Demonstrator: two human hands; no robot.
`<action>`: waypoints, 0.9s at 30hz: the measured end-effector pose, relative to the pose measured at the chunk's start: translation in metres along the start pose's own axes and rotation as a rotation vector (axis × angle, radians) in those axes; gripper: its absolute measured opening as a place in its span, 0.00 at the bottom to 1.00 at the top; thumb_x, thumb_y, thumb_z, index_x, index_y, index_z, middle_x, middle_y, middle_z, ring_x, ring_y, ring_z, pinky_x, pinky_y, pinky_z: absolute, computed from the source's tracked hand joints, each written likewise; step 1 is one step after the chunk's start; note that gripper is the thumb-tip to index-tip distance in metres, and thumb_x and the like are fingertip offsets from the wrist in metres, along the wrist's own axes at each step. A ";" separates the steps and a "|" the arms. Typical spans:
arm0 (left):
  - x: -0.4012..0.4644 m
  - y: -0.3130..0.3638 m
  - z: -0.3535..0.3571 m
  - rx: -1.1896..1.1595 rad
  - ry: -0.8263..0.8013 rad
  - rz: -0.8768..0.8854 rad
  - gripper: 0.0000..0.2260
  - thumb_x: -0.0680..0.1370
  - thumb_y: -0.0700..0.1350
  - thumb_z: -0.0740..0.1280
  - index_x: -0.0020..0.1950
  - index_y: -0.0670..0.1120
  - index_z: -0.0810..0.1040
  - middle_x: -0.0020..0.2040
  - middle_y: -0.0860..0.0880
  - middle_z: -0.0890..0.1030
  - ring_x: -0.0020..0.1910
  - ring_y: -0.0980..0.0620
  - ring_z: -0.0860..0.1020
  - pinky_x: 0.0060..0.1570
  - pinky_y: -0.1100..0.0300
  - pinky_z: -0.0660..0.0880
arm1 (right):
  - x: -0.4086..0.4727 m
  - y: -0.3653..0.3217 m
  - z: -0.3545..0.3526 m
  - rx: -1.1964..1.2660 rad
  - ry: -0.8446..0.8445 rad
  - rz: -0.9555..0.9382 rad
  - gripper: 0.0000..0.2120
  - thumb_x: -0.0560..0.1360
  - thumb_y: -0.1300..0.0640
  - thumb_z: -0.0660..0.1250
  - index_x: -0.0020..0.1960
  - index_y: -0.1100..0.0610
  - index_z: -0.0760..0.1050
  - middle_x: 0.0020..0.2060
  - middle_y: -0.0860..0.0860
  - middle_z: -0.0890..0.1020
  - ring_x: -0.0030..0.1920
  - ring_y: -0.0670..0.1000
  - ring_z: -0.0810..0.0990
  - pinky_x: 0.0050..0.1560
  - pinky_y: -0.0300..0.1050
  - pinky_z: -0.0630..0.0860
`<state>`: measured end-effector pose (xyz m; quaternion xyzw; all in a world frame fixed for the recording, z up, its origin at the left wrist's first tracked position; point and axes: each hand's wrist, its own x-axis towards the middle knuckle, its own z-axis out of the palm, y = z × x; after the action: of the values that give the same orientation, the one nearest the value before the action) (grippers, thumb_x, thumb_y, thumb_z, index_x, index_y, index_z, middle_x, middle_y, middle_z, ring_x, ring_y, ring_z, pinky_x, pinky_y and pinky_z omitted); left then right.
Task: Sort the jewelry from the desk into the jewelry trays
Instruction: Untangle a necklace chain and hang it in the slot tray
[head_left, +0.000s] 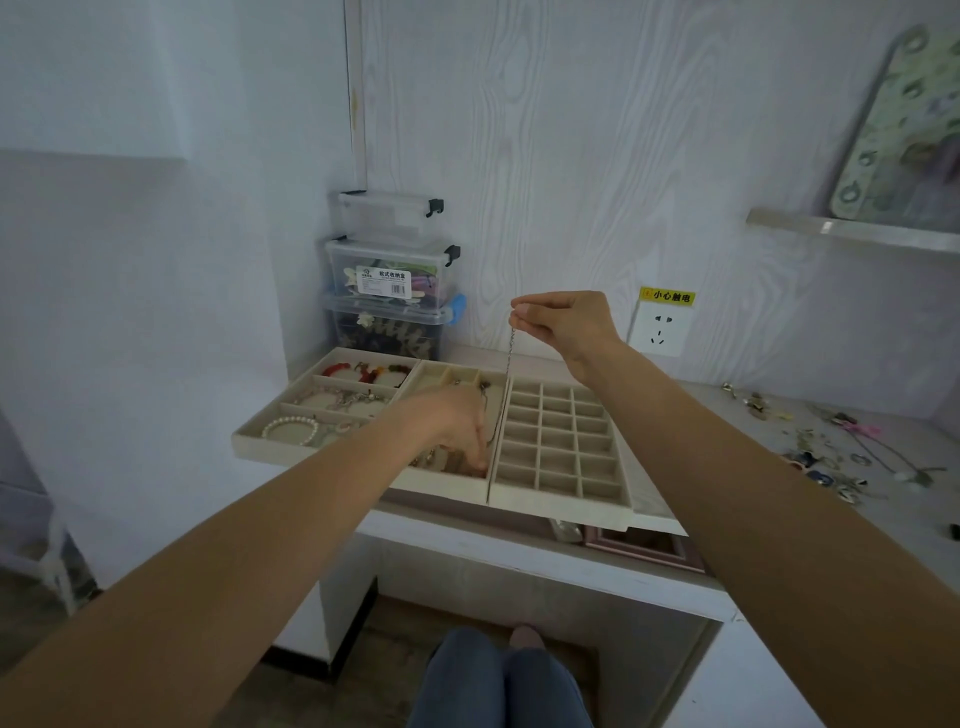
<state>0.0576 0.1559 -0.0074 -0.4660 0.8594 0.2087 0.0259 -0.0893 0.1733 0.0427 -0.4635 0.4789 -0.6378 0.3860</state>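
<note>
Above the middle tray (441, 480), right hand (558, 322) pinches a chain necklace (509, 353) by its top end; chain hangs vertical, lower end dropping into the tray's long slot. Left hand (457, 426), fingers curled down, touches its bottom there; grip unclear.

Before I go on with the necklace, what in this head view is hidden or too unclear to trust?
- Chain: lower end lost behind the left hand.
- Middle tray: front compartment covered by that hand; fingertips blurred.
- Loose jewelry on the desk: too small to identify.
- Right hand: pinch seen from behind.
</note>
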 end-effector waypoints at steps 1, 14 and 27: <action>0.001 -0.001 -0.003 -0.007 0.029 0.013 0.10 0.73 0.44 0.71 0.53 0.44 0.81 0.55 0.48 0.81 0.55 0.51 0.78 0.61 0.55 0.72 | 0.001 0.001 0.000 -0.006 0.003 0.004 0.10 0.72 0.72 0.67 0.54 0.71 0.77 0.40 0.57 0.81 0.40 0.51 0.82 0.46 0.36 0.80; 0.051 -0.015 -0.032 -0.445 0.411 -0.041 0.11 0.78 0.38 0.61 0.58 0.38 0.77 0.57 0.45 0.78 0.56 0.48 0.77 0.58 0.58 0.72 | 0.045 0.016 0.003 -0.179 0.045 0.052 0.05 0.71 0.71 0.70 0.47 0.67 0.80 0.42 0.60 0.82 0.41 0.54 0.83 0.47 0.40 0.81; 0.094 -0.010 -0.041 -0.808 0.212 -0.061 0.10 0.81 0.36 0.57 0.59 0.36 0.72 0.55 0.36 0.78 0.40 0.51 0.78 0.33 0.70 0.76 | 0.090 0.045 -0.006 -0.314 0.023 0.123 0.06 0.71 0.69 0.70 0.47 0.67 0.80 0.40 0.60 0.82 0.39 0.53 0.83 0.45 0.40 0.81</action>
<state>0.0193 0.0614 0.0043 -0.4830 0.6920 0.4790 -0.2417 -0.1178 0.0799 0.0187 -0.4809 0.6044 -0.5355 0.3416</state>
